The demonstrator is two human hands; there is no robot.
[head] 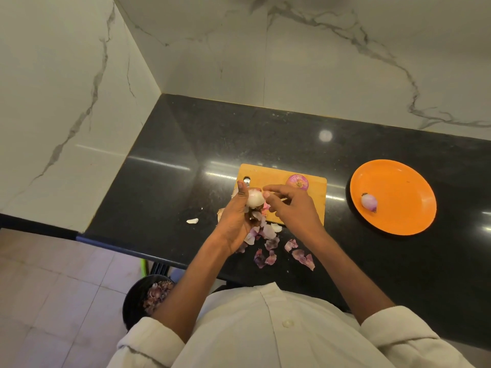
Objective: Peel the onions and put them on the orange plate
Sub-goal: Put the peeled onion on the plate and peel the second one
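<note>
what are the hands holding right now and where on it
The left hand grips a pale, mostly peeled onion around its lower side, thumb up its left. The right hand pinches at the onion's right end with its fingertips, likely a bit of skin.

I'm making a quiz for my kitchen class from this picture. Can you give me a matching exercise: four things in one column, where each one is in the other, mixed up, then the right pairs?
Things:
1. Pale, nearly peeled onion
2. Purple unpeeled onion
3. Small peeled onion
4. Loose purple skins

Places:
A. On the orange plate
B. On the black counter, near its front edge
C. In the grip of the left hand, with the right hand picking at it
D. At the far edge of the wooden cutting board

Pairs: 1-C, 2-D, 3-A, 4-B
</note>
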